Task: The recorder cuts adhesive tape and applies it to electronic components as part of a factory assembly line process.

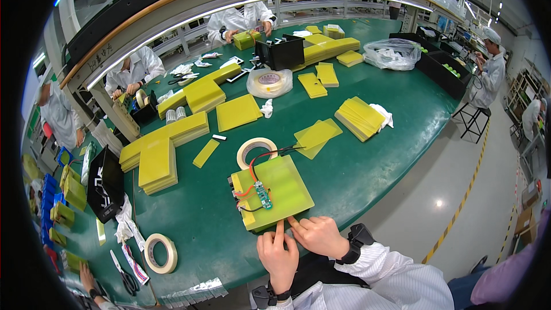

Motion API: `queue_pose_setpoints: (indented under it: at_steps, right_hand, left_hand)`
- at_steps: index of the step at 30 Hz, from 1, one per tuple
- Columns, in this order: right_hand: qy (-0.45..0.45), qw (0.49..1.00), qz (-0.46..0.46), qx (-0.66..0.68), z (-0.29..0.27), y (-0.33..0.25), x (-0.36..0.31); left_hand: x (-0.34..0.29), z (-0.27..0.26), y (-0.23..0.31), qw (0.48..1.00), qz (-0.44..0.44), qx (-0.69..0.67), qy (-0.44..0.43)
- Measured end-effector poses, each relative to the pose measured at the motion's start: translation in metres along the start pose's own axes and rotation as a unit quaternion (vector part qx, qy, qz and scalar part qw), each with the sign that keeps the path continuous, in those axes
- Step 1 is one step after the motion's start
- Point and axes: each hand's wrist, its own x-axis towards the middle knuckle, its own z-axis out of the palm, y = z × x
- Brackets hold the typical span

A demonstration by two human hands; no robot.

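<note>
A battery pack [287, 183] lies on the green table in front of me, wrapped in yellow-green board. On its top sit a small green circuit board [263, 195] and red and black wires. My left hand [278, 258] is at its near side, index finger stretched out against the edge and the other fingers bent. Just right of it, my right hand [321, 235] touches the same side with its index finger, its other fingers curled. Neither hand visibly grips anything; the pack's near face is partly hidden. Behind the pack rests a roll of masking tape [244, 152].
Yellow boards lie in stacks [158, 166] across the table, with loose sheets [318, 136] nearer. At left are another tape roll [160, 254], scissors [125, 272] and a black box [106, 183]. A metal frame [229, 0] spans overhead. Co-workers sit around the far and left sides.
</note>
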Motion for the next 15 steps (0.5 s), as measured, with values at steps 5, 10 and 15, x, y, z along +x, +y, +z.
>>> queue_pose_setpoints:
  at_steps: [5, 10, 15]
  right_hand:
    - [0.006, 1.000, -0.002, 0.002, -0.0005, 0.0004, 0.0000]
    - [0.039, 0.996, 0.037, 0.065, -0.0001, 0.0019, -0.0024]
    - [0.053, 0.990, 0.072, 0.113, 0.0015, 0.0036, -0.0028]
  left_hand:
    - [0.0002, 0.0010, -0.0007, 1.000, 0.005, -0.002, 0.005]
    - [0.0000, 0.0008, -0.0008, 1.000, 0.004, 0.004, 0.004]
    - [0.0001, 0.0012, -0.0011, 1.000, 0.005, 0.003, 0.007]
